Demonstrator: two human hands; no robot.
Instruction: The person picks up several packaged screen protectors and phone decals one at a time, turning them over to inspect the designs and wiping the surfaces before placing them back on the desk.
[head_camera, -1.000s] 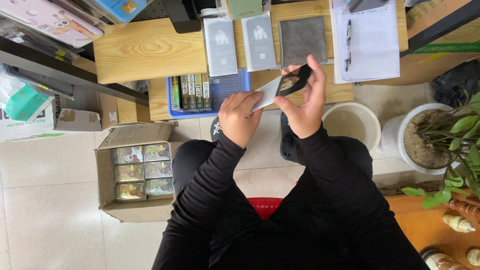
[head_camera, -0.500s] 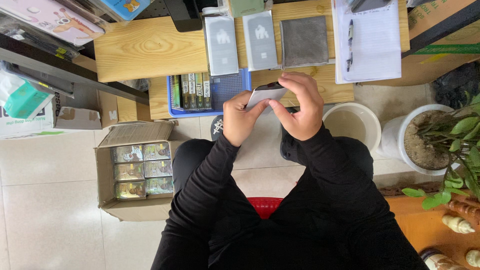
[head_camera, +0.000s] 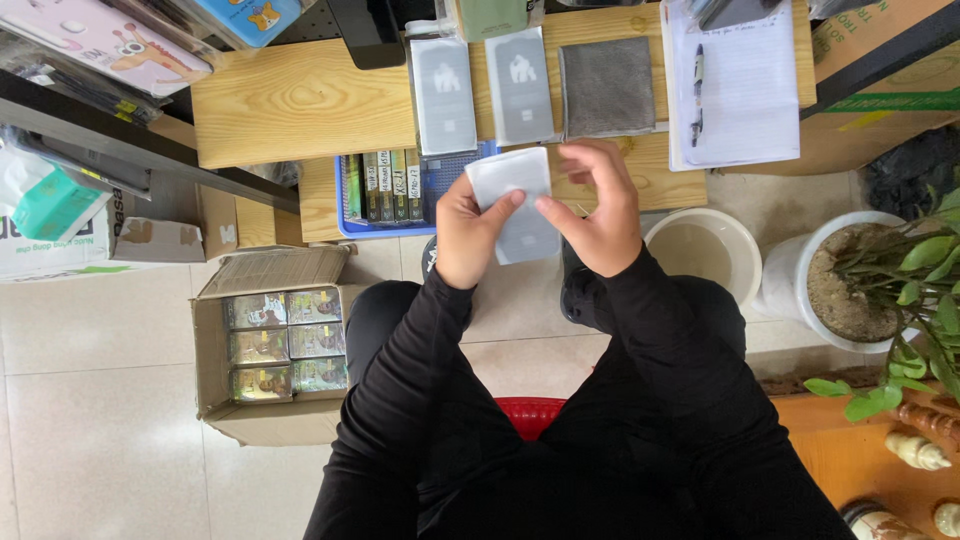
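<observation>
I hold a flat white-grey packet (head_camera: 518, 205) upright between both hands, its broad face turned toward me. My left hand (head_camera: 468, 235) grips its left edge with the thumb across the front. My right hand (head_camera: 600, 215) pinches its right edge. Both hands hover just in front of the wooden desk (head_camera: 300, 100), above my lap in black clothing. Two similar grey packets (head_camera: 445, 92) lie side by side on the desk beyond my hands, next to a grey cloth (head_camera: 606, 86).
A blue tray (head_camera: 440, 180) with upright boxes sits on the desk's lower shelf. A notepad with a pen (head_camera: 735, 85) lies at right. On the floor stand an open cardboard box (head_camera: 265, 340) of small boxes, a white bucket (head_camera: 705, 250) and a potted plant (head_camera: 860, 280).
A second ago my right hand held a dark sheet partly out of the white packet. Now the dark sheet is out of sight and the packet faces me, held by both hands.
</observation>
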